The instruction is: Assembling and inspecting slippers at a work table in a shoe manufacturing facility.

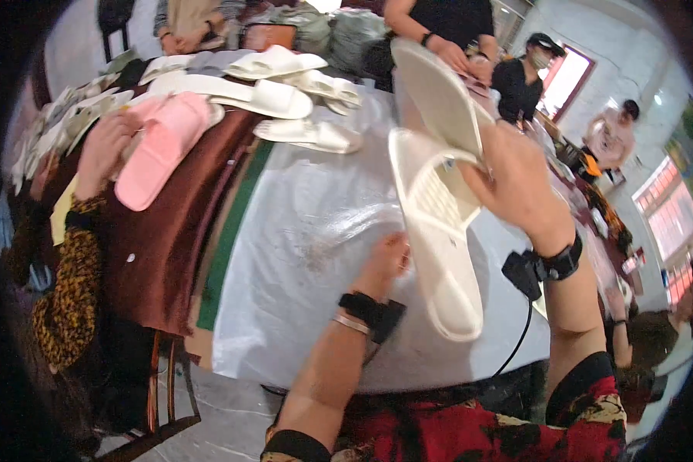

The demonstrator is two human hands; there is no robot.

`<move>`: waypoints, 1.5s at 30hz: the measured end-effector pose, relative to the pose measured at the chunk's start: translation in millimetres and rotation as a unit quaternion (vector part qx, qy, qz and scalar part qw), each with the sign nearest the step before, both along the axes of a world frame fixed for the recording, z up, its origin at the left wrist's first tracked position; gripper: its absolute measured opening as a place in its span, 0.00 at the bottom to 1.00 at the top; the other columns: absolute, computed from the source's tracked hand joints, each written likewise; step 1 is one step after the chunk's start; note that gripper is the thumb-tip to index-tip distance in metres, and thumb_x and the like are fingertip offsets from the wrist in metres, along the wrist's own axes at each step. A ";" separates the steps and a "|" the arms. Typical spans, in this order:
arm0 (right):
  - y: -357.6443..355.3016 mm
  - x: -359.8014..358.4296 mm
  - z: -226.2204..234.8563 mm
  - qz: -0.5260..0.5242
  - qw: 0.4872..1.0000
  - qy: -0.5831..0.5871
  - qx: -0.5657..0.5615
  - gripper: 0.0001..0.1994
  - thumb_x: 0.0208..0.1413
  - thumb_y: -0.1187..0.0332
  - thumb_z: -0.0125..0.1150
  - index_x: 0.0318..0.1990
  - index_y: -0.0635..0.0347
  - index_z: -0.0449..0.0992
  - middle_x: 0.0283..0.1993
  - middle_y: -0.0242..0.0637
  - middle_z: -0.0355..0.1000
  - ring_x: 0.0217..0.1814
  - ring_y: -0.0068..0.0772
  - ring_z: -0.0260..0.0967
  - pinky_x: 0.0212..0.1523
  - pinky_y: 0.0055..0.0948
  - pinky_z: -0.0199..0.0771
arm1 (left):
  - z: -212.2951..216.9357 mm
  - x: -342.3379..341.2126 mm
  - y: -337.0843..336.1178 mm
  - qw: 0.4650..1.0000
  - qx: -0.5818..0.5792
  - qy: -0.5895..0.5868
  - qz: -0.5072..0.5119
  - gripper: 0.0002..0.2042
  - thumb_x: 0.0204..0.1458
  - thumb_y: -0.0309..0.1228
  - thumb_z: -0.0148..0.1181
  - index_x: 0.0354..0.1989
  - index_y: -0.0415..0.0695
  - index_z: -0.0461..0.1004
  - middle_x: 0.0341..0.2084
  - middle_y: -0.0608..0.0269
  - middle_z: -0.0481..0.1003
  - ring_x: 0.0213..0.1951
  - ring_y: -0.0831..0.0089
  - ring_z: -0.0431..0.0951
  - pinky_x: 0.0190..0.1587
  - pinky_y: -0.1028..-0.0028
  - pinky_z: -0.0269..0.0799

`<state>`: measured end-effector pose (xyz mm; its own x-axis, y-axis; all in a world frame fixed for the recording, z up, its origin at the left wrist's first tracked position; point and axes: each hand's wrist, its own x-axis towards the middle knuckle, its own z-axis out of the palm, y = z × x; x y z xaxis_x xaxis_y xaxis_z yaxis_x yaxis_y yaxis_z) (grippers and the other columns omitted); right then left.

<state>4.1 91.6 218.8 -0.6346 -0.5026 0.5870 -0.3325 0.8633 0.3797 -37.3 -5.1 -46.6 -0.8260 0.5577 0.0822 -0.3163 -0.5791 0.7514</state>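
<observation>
My right hand (pixel 516 185) is closed on a pair of cream slippers at the right, above the white-covered table. One cream slipper (pixel 443 269) hangs toe down, its textured insole and open strap showing. The other slipper (pixel 435 88) points up and away behind it. My left hand (pixel 389 262) is low over the table, just left of the hanging slipper and apart from it as far as I can see. Its fingers are curled and a little blurred; whatever they hold, if anything, is hidden. Both wrists wear black bands.
Several white slippers (pixel 273 98) lie across the far left of the table, whose sheet (pixel 300 200) is shiny. At left, a person's hand (pixel 108 146) in a patterned sleeve touches a pink slipper (pixel 162 158) over brown cloth (pixel 169 246). Another person (pixel 458 31) stands opposite. A black cable (pixel 522 339) hangs from my right wrist.
</observation>
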 end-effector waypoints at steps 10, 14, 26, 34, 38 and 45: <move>70.6 140.0 -159.7 -0.176 0.953 -0.221 -0.108 0.25 0.42 0.63 0.65 0.50 0.60 0.70 0.39 0.43 0.68 0.44 0.47 0.67 0.41 0.43 0.68 | 40.8 1.6 -6.6 0.974 -0.224 0.005 -0.043 0.13 0.61 0.37 0.47 0.42 0.40 0.73 0.13 0.78 0.55 0.15 0.88 0.54 0.17 0.84 0.51; 70.7 166.8 -161.4 -0.077 0.963 -0.123 -0.226 0.28 0.41 0.61 0.68 0.50 0.61 0.69 0.46 0.46 0.67 0.51 0.51 0.64 0.50 0.42 0.66 | 35.6 3.0 -6.4 0.950 -0.289 0.109 -0.036 0.14 0.60 0.37 0.50 0.41 0.38 0.75 0.14 0.77 0.60 0.16 0.86 0.58 0.19 0.82 0.54; 48.6 152.9 -161.6 -0.052 0.961 -0.058 -0.264 0.24 0.40 0.66 0.67 0.48 0.63 0.70 0.47 0.45 0.68 0.53 0.50 0.64 0.53 0.42 0.68 | 53.2 55.9 7.2 0.853 -0.257 0.435 -0.132 0.27 0.45 0.28 0.64 0.56 0.39 0.66 0.49 0.55 0.73 0.50 0.67 0.74 0.49 0.67 0.70; 68.3 144.5 -160.3 -0.034 0.944 -0.058 -0.323 0.18 0.47 0.75 0.57 0.48 0.64 0.71 0.48 0.46 0.72 0.50 0.49 0.70 0.50 0.38 0.72 | 35.8 49.2 14.6 0.796 -0.377 0.473 -0.013 0.14 0.49 0.27 0.54 0.45 0.40 0.73 0.27 0.44 0.75 0.32 0.48 0.76 0.36 0.59 0.70; 85.3 192.8 -155.3 -0.033 0.930 -0.048 -0.363 0.17 0.47 0.76 0.57 0.48 0.64 0.70 0.49 0.49 0.71 0.50 0.50 0.70 0.49 0.39 0.72 | 46.7 54.3 13.8 0.793 -0.430 0.431 0.016 0.13 0.50 0.29 0.54 0.43 0.39 0.74 0.24 0.46 0.75 0.29 0.48 0.76 0.34 0.58 0.70; 52.1 252.2 -229.5 -0.058 0.914 -0.065 -0.396 0.15 0.44 0.77 0.59 0.43 0.62 0.71 0.49 0.48 0.70 0.49 0.53 0.70 0.49 0.42 0.72 | 45.8 48.3 11.4 0.755 -0.493 0.433 -0.007 0.13 0.51 0.34 0.54 0.41 0.39 0.75 0.27 0.45 0.76 0.32 0.49 0.77 0.37 0.59 0.71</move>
<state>256.3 143.7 -10.6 -0.7468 0.1221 0.6537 -0.2191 0.8829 -0.4153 11.0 6.4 -0.8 -0.6945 0.7080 0.1277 0.5391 0.3946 0.7441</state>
